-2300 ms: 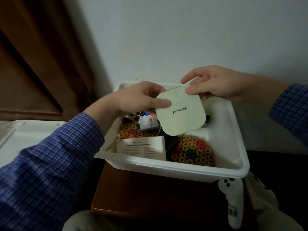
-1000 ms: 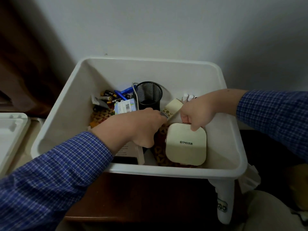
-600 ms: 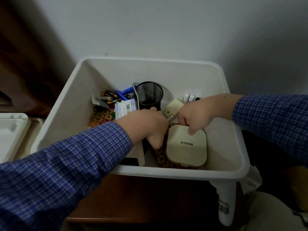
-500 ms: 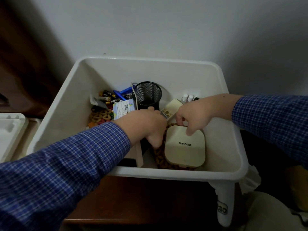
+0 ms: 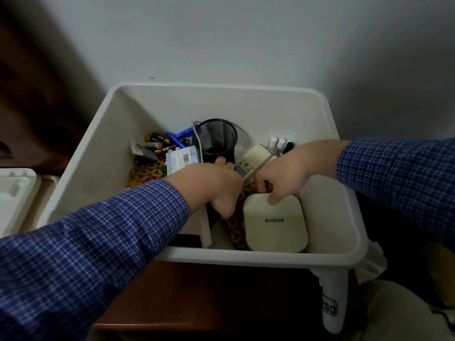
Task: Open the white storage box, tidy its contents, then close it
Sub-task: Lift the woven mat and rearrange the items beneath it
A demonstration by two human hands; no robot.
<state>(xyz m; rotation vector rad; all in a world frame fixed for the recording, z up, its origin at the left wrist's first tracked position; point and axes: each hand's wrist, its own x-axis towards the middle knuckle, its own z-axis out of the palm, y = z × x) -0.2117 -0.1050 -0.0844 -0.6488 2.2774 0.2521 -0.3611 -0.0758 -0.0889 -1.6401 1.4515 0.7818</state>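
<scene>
The white storage box [image 5: 221, 86] stands open on a brown wooden surface. Inside it are a black mesh cup [image 5: 217, 141], batteries [image 5: 157, 142], a small barcode carton [image 5: 182, 157], a remote control [image 5: 251, 160], little bottles [image 5: 277, 143], woven mats [image 5: 146, 172] and a booklet [image 5: 205, 227]. A cream square device [image 5: 276, 225] lies flat at the front right. My right hand [image 5: 283, 175] curls over its far edge, thumb on top. My left hand [image 5: 209, 186] reaches down beside the cup's base; what its fingers hold is hidden.
The box's white lid [image 5: 15, 193] lies to the left. A white controller [image 5: 331, 306] hangs below the box's front right corner. A pale wall rises right behind the box, and dark wood [image 5: 37, 94] stands at the back left.
The cream device came down from above the box to its front right floor. My left hand slid forward toward the mesh cup. In the last half second both hands barely moved.
</scene>
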